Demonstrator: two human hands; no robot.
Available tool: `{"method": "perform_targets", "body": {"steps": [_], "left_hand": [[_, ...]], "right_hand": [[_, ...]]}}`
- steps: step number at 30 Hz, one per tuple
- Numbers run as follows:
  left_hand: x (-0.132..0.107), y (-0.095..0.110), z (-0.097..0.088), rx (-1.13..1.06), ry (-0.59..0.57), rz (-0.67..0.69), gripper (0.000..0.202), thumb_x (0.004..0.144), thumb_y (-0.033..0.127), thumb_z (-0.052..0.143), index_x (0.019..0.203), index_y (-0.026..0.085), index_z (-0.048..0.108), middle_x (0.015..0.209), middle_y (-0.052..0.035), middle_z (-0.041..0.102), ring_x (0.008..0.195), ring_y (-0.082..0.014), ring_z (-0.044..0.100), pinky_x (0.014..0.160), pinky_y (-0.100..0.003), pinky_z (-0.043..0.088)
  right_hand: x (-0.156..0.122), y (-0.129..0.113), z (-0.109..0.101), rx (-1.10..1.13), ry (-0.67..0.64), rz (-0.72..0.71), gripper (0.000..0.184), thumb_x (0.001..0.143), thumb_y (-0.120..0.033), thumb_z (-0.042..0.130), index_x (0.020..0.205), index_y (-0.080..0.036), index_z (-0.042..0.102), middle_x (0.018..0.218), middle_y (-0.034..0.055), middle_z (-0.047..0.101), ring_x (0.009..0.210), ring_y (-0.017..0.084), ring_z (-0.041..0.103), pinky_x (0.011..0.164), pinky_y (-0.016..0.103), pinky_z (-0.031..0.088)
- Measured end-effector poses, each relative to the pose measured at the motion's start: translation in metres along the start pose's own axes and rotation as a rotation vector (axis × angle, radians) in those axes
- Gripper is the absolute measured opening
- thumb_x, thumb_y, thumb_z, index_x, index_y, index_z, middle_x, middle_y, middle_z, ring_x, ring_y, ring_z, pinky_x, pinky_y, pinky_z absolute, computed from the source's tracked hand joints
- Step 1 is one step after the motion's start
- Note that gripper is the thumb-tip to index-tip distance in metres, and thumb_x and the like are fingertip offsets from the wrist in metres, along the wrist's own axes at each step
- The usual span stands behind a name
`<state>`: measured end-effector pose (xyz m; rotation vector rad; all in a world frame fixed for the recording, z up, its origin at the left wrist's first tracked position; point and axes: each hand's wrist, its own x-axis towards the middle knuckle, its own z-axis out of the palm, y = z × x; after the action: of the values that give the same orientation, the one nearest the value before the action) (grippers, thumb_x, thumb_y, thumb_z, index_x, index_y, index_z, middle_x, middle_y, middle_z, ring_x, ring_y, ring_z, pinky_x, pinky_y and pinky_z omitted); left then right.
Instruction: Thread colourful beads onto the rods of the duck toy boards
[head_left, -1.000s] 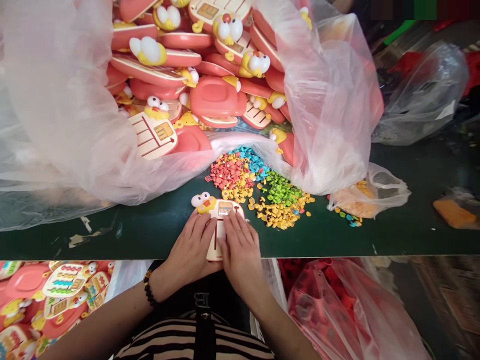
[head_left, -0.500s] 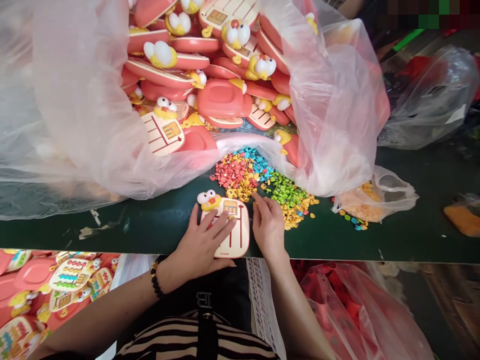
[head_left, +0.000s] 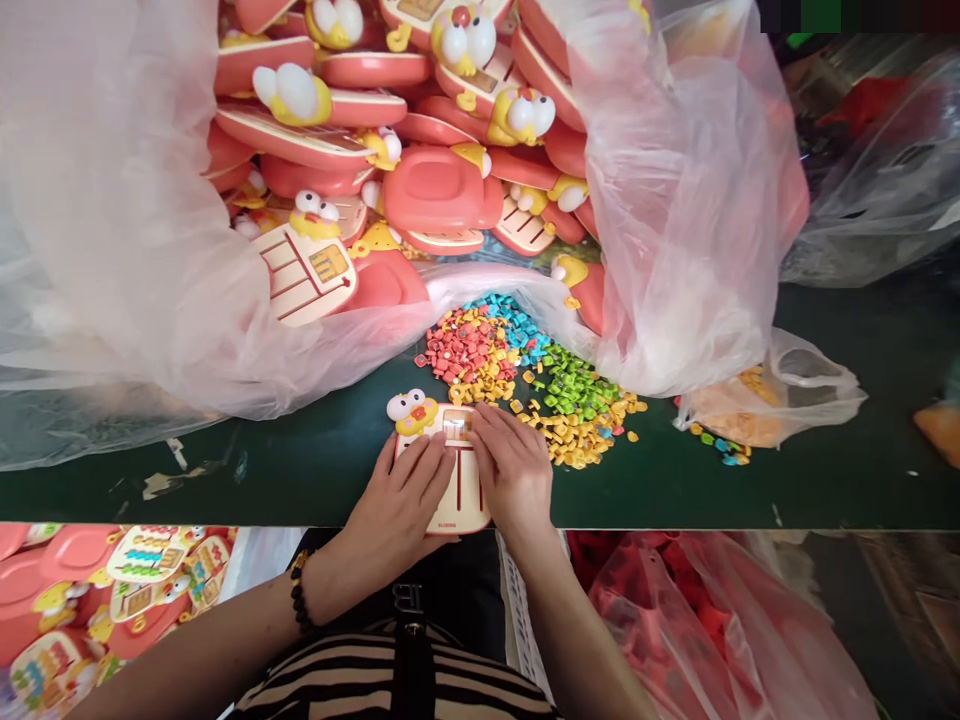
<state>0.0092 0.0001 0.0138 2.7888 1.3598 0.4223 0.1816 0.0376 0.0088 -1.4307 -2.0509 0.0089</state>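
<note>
My left hand point(head_left: 395, 490) lies across the lower left of a cream and coral toy board point(head_left: 459, 503), fingers spread over its face. My right hand point(head_left: 510, 470) rests on the board's upper right, fingertips at its small window. Whether a piece sits under those fingertips is hidden. A yellow bird head with big white eyes point(head_left: 412, 412) tops the board. Just beyond it lie heaps of small plastic pieces: red point(head_left: 466, 350), blue point(head_left: 501, 316), green point(head_left: 574, 384) and yellow point(head_left: 577, 440).
A clear plastic bag point(head_left: 690, 200) holds a large heap of matching coral boards point(head_left: 435, 190) beyond the pieces. The dark green table edge point(head_left: 645, 527) runs below my hands. More boards point(head_left: 67, 590) lie at lower left, and a red-filled bag point(head_left: 675, 620) sits at lower right.
My right hand has moved from the board's right side, near the pieces, onto the board's upper right. My left hand has shifted down the board, and the board sits slightly lower.
</note>
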Motion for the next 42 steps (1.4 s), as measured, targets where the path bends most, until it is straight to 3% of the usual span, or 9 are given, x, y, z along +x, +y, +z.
{"method": "perform_targets", "body": {"steps": [8, 14, 16, 19, 23, 29, 34, 39, 42], "left_hand": [[-0.012, -0.002, 0.009, -0.093, 0.09, 0.052, 0.045, 0.088, 0.041, 0.057, 0.122, 0.012, 0.054, 0.117, -0.014, 0.062, 0.116, -0.0313, 0.05, 0.105, -0.057, 0.035], [-0.016, -0.004, 0.016, -0.242, 0.225, -0.013, 0.055, 0.089, 0.037, 0.054, 0.135, 0.01, 0.038, 0.12, -0.0179, 0.055, 0.12, -0.0286, 0.049, 0.106, -0.054, 0.038], [-0.016, -0.005, 0.015, -0.269, 0.221, -0.028, 0.072, 0.086, 0.052, 0.057, 0.139, 0.01, 0.032, 0.127, -0.021, 0.051, 0.125, -0.0307, 0.046, 0.107, -0.054, 0.037], [-0.009, -0.006, 0.005, -0.251, 0.092, -0.033, 0.098, 0.073, 0.075, 0.057, 0.142, 0.01, 0.032, 0.139, -0.0225, 0.045, 0.125, -0.034, 0.045, 0.107, -0.053, 0.034], [0.001, -0.006, -0.006, -0.128, -0.075, -0.017, 0.095, 0.07, 0.077, 0.058, 0.14, 0.016, 0.043, 0.145, -0.0148, 0.045, 0.11, -0.0318, 0.051, 0.101, -0.051, 0.035], [-0.002, -0.003, 0.004, -0.071, 0.039, -0.028, 0.097, 0.068, 0.079, 0.059, 0.13, 0.004, 0.051, 0.128, -0.0217, 0.057, 0.114, -0.0346, 0.049, 0.103, -0.05, 0.032], [-0.007, -0.002, 0.008, -0.144, 0.101, -0.029, 0.084, 0.071, 0.073, 0.061, 0.123, 0.008, 0.054, 0.116, -0.0178, 0.061, 0.109, -0.0317, 0.052, 0.103, -0.053, 0.035], [-0.012, 0.0, 0.01, -0.27, 0.149, -0.055, 0.049, 0.078, 0.059, 0.064, 0.104, 0.018, 0.06, 0.107, -0.0106, 0.063, 0.11, -0.0287, 0.051, 0.109, -0.055, 0.033], [-0.015, 0.0, 0.013, -0.307, 0.178, -0.064, 0.049, 0.08, 0.054, 0.064, 0.108, 0.016, 0.056, 0.105, -0.0119, 0.061, 0.109, -0.0283, 0.051, 0.11, -0.056, 0.033]], "right_hand": [[-0.028, -0.022, -0.009, -0.064, -0.072, 0.006, 0.039, 0.092, -0.015, 0.053, 0.132, -0.017, 0.054, 0.124, 0.0132, 0.066, 0.12, 0.025, 0.059, 0.098, 0.041, 0.047], [-0.037, -0.039, -0.014, 0.249, -0.203, -0.05, 0.057, 0.094, -0.01, 0.042, 0.149, -0.019, 0.031, 0.135, 0.0105, 0.058, 0.128, 0.021, 0.052, 0.104, 0.04, 0.047], [-0.03, -0.026, -0.017, 0.3, -0.154, -0.03, 0.055, 0.094, -0.012, 0.042, 0.148, -0.022, 0.034, 0.134, 0.0079, 0.059, 0.122, 0.019, 0.058, 0.1, 0.035, 0.051], [-0.015, 0.007, -0.019, 0.107, -0.001, 0.062, 0.039, 0.094, -0.016, 0.047, 0.13, -0.025, 0.058, 0.121, 0.0072, 0.068, 0.109, 0.022, 0.064, 0.093, 0.039, 0.055], [-0.002, 0.034, -0.014, -0.064, -0.039, 0.038, 0.028, 0.094, -0.018, 0.047, 0.106, -0.02, 0.072, 0.104, 0.0101, 0.073, 0.095, 0.024, 0.067, 0.081, 0.041, 0.058], [0.002, 0.011, -0.004, 0.062, 0.093, 0.055, 0.02, 0.093, -0.022, 0.054, 0.102, -0.023, 0.072, 0.101, 0.0067, 0.074, 0.091, 0.021, 0.07, 0.083, 0.038, 0.057], [-0.005, -0.001, -0.003, -0.025, 0.013, -0.006, 0.023, 0.094, -0.019, 0.051, 0.106, -0.021, 0.071, 0.108, 0.0079, 0.073, 0.1, 0.022, 0.069, 0.085, 0.037, 0.054], [-0.027, -0.013, -0.017, -0.053, -0.086, -0.006, 0.033, 0.093, -0.02, 0.052, 0.125, -0.019, 0.061, 0.122, 0.0113, 0.067, 0.115, 0.025, 0.062, 0.092, 0.04, 0.052], [-0.039, -0.026, -0.017, -0.052, -0.082, 0.024, 0.038, 0.094, -0.02, 0.05, 0.131, -0.017, 0.056, 0.128, 0.0138, 0.063, 0.121, 0.027, 0.058, 0.094, 0.043, 0.051]]}}
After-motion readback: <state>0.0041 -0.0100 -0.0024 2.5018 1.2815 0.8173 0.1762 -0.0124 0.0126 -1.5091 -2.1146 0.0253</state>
